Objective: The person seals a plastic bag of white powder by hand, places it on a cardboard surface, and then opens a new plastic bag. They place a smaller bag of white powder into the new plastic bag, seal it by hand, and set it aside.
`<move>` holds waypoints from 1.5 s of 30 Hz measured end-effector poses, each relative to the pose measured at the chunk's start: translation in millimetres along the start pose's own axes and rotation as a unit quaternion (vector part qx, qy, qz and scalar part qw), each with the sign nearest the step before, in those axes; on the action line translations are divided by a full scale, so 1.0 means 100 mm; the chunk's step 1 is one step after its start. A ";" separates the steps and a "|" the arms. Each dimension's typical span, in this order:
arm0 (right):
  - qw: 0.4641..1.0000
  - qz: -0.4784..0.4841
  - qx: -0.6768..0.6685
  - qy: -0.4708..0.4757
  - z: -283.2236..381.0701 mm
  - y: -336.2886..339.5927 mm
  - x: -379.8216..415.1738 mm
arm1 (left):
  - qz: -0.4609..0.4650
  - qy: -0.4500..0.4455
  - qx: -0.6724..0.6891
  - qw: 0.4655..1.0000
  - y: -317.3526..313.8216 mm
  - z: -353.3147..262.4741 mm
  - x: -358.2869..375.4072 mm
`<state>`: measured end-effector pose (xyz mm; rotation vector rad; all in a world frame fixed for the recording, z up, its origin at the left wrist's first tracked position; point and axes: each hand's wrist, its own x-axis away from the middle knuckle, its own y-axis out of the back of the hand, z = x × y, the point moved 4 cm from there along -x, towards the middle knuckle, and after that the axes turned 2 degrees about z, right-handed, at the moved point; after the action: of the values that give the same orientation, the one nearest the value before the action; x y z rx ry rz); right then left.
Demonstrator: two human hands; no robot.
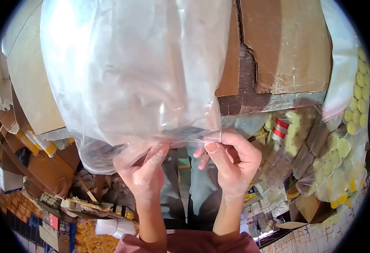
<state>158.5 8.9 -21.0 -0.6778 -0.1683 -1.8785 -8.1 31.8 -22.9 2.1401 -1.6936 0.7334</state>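
A large clear plastic bag [142, 76] lies over the cardboard-covered table, its near edge hanging over the front. My left hand [145, 166] pinches that edge, thumb on top, with fingers partly hidden under the film. Just to the right, my right hand [235, 158] grips the same edge between thumb and index finger, its other fingers curled below. Between the two hands the film is gathered into folds. Whether anything is inside the bag cannot be made out.
Cardboard sheets [290, 46] cover the table on the right, with a torn gap showing dark wood. More cardboard [33, 80] lies at left. Bags of yellowish round pieces [337, 160] stand at right. A roll of clear film [113, 227] and cardboard boxes [54, 168] are at lower left.
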 end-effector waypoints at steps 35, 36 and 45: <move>0.988 -0.037 -0.109 -0.101 -0.18 -0.31 0.06 | 0.004 0.008 0.007 1.000 0.09 0.08 -0.01; 0.989 -0.039 -0.109 -0.097 -0.17 -0.32 0.06 | 0.001 0.006 0.006 1.000 0.09 0.08 -0.01; 0.984 -0.066 -0.137 -0.096 -0.23 -0.43 0.08 | -0.006 0.020 0.018 1.000 0.03 0.03 -0.03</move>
<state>109.8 10.1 -26.8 -1.0602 -0.0792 -1.9809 -10.6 32.1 -27.5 2.1421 -1.6578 0.8034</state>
